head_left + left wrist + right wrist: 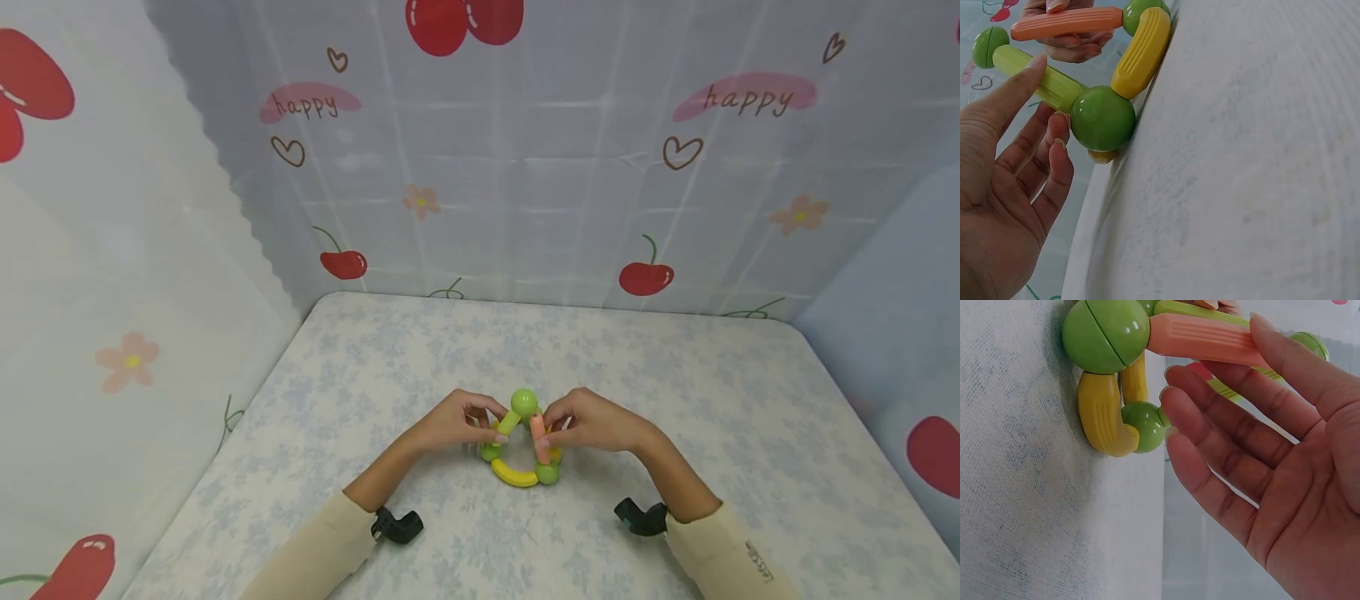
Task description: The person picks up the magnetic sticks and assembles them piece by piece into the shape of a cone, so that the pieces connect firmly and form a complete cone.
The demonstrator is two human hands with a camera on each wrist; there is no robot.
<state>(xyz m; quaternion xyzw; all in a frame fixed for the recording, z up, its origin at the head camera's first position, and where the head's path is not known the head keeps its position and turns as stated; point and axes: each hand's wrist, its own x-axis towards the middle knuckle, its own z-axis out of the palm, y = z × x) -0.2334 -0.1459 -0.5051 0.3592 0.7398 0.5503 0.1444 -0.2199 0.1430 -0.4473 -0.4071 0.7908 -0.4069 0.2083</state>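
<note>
A toy frame of coloured rods joined by green balls stands near the middle of the table. My left hand [459,418] pinches its light-green rod [1060,90] between thumb and fingers, close above a green ball [1102,119]. On the other side my right hand [600,421] pinches the orange rod [1207,339], thumb on one face and fingers behind. Both rods slant up toward a green ball [524,402] at the top. Curved yellow pieces [514,475] link the lower balls [548,473] along the tabletop. The far side of the frame is partly hidden by the hands.
The table [360,358] wears a pale blue-patterned cover. Behind it hangs a curtain [510,233] with cherries and hearts, and similar sheets close in both sides. Black wrist mounts [397,527] stick out inward from both sleeves, low over the table.
</note>
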